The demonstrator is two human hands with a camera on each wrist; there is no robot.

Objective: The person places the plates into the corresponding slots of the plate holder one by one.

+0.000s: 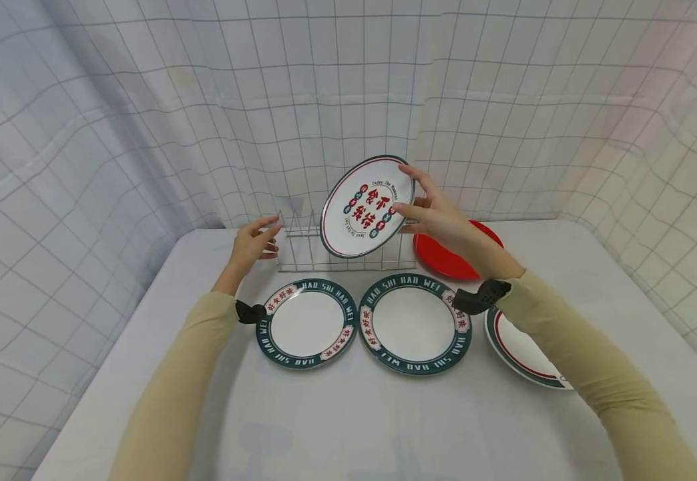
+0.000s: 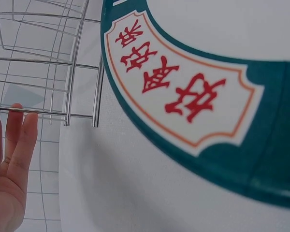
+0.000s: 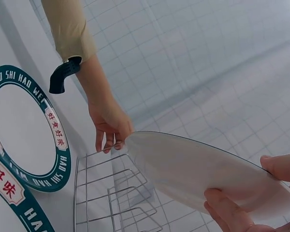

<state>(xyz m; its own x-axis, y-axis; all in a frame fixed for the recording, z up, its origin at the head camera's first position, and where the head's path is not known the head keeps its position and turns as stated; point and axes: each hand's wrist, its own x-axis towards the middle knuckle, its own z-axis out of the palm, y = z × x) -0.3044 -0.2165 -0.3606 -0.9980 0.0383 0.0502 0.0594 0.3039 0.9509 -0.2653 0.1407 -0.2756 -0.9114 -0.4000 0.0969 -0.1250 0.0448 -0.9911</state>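
My right hand holds up a white oval plate by its right side, with a green and red rim line and red lettering on its face. The plate is tilted over the wire dish rack, and its pale underside shows in the right wrist view. At the rack's left end my left hand grips the end wire; in the left wrist view its fingertips lie on that wire. Two round plates with green lettered rims, a left one and a right one, lie before the rack.
A red plate lies right of the rack, partly behind my right forearm. Another white plate with a green and red rim sits at the right under the sleeve. Grid-patterned curtains hang behind and beside the white table.
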